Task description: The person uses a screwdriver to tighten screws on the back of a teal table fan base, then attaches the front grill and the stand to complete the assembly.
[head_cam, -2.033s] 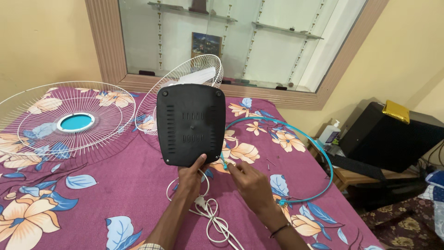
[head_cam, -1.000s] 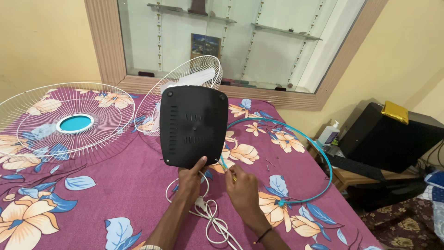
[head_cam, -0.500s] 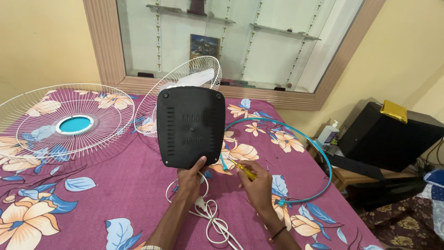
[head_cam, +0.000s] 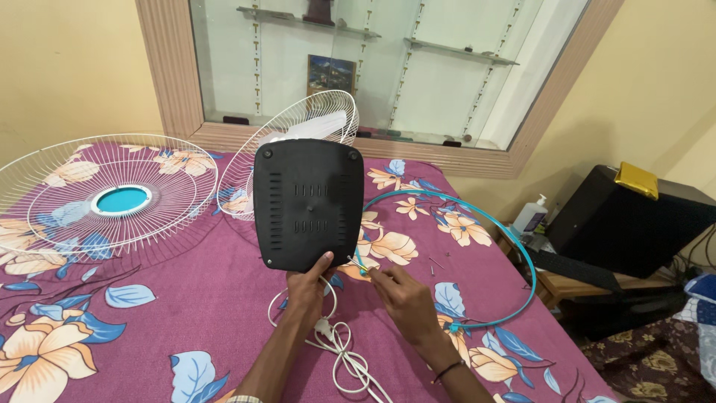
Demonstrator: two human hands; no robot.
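Observation:
A black square fan base (head_cam: 307,203) stands tipped up on a bed, its underside with vent slots and corner screws facing me. My left hand (head_cam: 309,284) grips its lower edge. My right hand (head_cam: 397,296) holds a small yellow-handled screwdriver (head_cam: 363,269), whose metal tip points at the base's lower right corner. A white power cord (head_cam: 337,345) coils under my wrists. Behind the base, the fan's white rear guard (head_cam: 298,128) with the blades sticks up.
A white front grille with a blue hub (head_cam: 112,195) lies at the left on the purple floral bedsheet (head_cam: 186,306). A blue guard ring (head_cam: 514,246) lies at the right, with small screws (head_cam: 435,262) inside it. A black cabinet (head_cam: 634,220) and a pump bottle (head_cam: 532,213) stand beside the bed.
My right hand picked up the screwdriver, drew it back to the right, then brought its tip back toward the base's lower right corner. My left hand kept holding the base.

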